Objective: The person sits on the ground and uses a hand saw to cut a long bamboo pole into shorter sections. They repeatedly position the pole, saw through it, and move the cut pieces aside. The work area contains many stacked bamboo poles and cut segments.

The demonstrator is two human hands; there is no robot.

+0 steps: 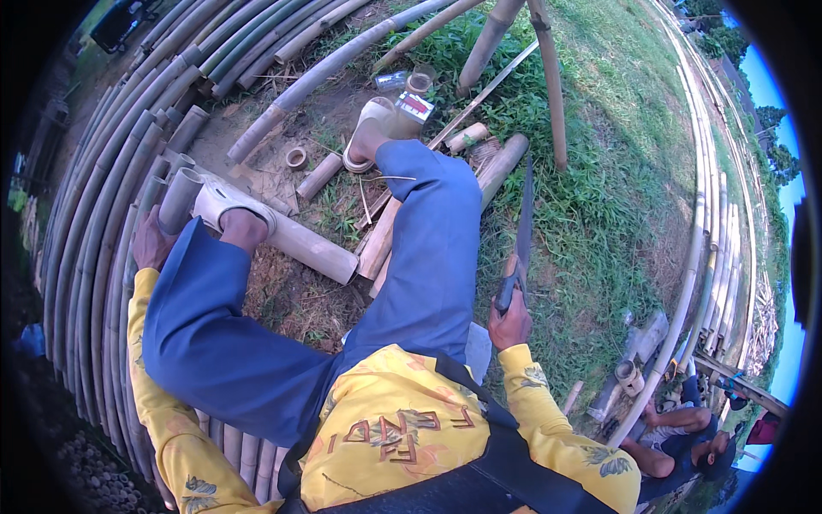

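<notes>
My left hand [152, 242] is closed on the lower end of a short bamboo tube [181, 195], out past my left knee. The fingers are partly hidden behind the tube. On my right side, my right hand [511, 320] grips the handle of a handsaw [525, 224], its long blade pointing away from me over the grass. My left shoe [224, 204] presses on a thick bamboo piece [310, 247] lying on the soil. Saw and bamboo are well apart.
Stacked bamboo poles [101, 257] line my left. Ahead lie a bamboo ring [296, 158], a short bamboo offcut [319, 176], split bamboo [378, 240] and a small box [415, 107]. Bamboo legs [548, 94] stand on the grass. Another person [685, 445] sits at the lower right.
</notes>
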